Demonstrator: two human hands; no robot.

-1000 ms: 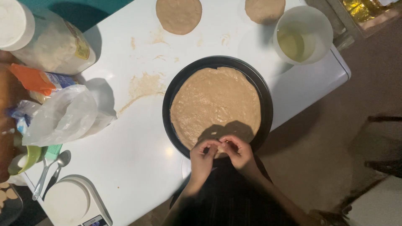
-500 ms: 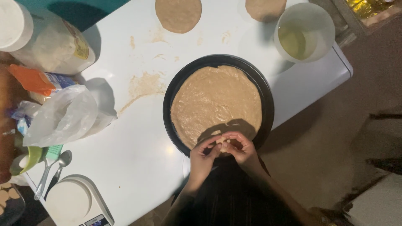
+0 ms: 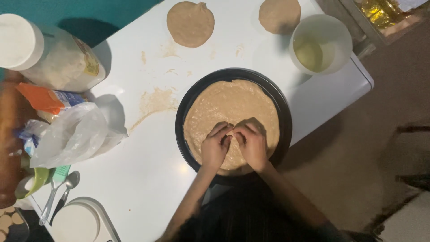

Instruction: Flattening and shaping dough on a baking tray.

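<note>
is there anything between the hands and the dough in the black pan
Nothing visible. The left hand and right hand rest side by side, fingers curled, directly on the flat round tan dough inside the round black metal pan.

The person's left hand [image 3: 215, 147] and right hand [image 3: 252, 144] were bare: no gloves, and no rings or bracelets could be made out in the dim light. Both forearms were uncovered as far as they showed, with no sleeve or cuff reaching the wrists and no watch on either one. Lower in the head view the person wore a dark garment [image 3: 244, 217], near black, with faint thin vertical stripes running down it. Its cut and fastenings were too shadowed to tell.
</note>
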